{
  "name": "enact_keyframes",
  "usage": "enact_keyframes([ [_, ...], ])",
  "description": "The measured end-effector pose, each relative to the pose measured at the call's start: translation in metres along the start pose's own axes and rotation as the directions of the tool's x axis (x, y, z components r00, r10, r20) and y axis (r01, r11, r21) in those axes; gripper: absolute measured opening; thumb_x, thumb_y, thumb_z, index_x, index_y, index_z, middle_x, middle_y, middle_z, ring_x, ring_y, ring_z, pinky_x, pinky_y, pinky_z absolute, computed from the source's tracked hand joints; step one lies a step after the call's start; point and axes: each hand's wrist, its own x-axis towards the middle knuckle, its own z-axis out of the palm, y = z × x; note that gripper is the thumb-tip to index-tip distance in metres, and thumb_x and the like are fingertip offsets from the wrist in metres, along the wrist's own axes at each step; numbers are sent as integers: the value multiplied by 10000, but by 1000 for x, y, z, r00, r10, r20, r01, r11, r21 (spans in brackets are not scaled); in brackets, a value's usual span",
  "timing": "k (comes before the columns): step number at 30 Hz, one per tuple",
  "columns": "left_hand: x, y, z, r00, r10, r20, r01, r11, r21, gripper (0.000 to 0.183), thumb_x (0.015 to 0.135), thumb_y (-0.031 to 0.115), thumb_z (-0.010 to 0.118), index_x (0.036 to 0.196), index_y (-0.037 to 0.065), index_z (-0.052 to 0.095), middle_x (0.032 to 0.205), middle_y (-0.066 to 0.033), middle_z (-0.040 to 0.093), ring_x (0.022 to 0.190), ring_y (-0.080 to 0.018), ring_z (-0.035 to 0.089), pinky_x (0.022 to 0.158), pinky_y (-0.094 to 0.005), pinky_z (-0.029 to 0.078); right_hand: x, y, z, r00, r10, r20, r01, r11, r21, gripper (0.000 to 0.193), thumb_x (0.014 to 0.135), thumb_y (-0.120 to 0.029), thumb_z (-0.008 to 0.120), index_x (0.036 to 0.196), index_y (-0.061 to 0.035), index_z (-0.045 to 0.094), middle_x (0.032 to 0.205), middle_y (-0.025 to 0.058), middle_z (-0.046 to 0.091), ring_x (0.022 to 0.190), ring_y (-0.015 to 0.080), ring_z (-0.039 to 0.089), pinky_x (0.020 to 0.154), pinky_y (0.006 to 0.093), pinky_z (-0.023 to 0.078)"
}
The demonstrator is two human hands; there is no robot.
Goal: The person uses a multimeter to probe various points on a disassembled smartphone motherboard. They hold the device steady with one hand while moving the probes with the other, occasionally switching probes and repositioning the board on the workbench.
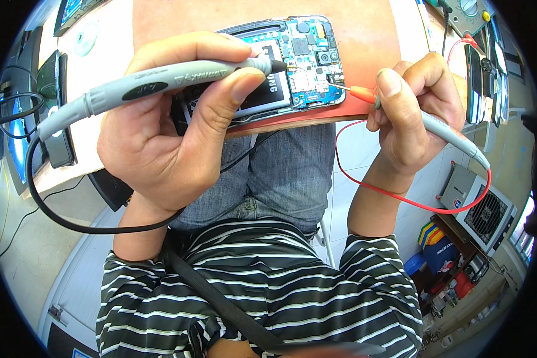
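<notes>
Your view is bright — the tabletop [109,48] at left glares near-white; straight edges bow near the black rim.

At upper centre the opened phone [301,48] lies on a mat [367,33] on the table [110,27], its battery [283,89] left of its circuit board [310,83]. The left hand [167,128], with the left probe [116,89], overlaps the phone's left part; the right hand [414,113], with the right probe [444,128], is right of it. A multimeter [464,21] sits at upper right, an air cooler [483,209] at lower right
</notes>
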Motion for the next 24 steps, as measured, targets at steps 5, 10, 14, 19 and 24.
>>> enact_keyframes([
  [5, 1, -2, 0, 999, 44, 19, -44, 999, 15, 233, 874, 0, 659, 1075, -86, 579, 1038, -203, 654, 965, -243, 654, 869, -320, 533, -2, 0, 1, 1000, 25, -12, -25, 1000, 19, 253, 822, -31, 625, 680, -64, 418, 490, 41, 450, 353, 59, 339, 345, 198, 279],
  [10, 0, -1, 0, 1000, 20, 2, -20, 1000, -19, 232, 869, -9, 663, 1074, -82, 581, 1036, -203, 656, 968, -235, 651, 876, -312, 523, -1, 0, -1, 1000, 29, -7, -29, 1000, 7, 248, 817, -31, 625, 679, -61, 421, 494, 39, 450, 353, 61, 341, 345, 198, 285],
  [14, 1, -1, 0, 1000, 21, -3, -21, 999, -24, 232, 870, -10, 663, 1075, -80, 580, 1034, -202, 656, 967, -236, 651, 876, -312, 522, -2, 0, 0, 999, 36, -14, -36, 999, 7, 246, 814, -28, 624, 679, -60, 422, 497, 39, 449, 354, 61, 342, 345, 196, 287],
  [19, 0, -1, 0, 1000, 17, -1, -17, 1000, -4, 235, 869, -4, 666, 1075, -79, 583, 1036, -199, 656, 967, -236, 651, 875, -310, 523, -1, 0, 0, 1000, 13, -1, -13, 1000, -4, 239, 808, -17, 615, 676, -57, 420, 491, 41, 447, 348, 62, 337, 342, 194, 285],
  [24, 0, 0, 0, 1000, 2, 6, -2, 1000, -7, 236, 872, 0, 664, 1079, -78, 583, 1039, -197, 657, 970, -231, 650, 876, -306, 521, 0, 1, 0, 1000, 4, -8, -4, 1000, -6, 237, 808, -17, 611, 673, -57, 421, 490, 43, 447, 349, 62, 338, 341, 194, 285],
])
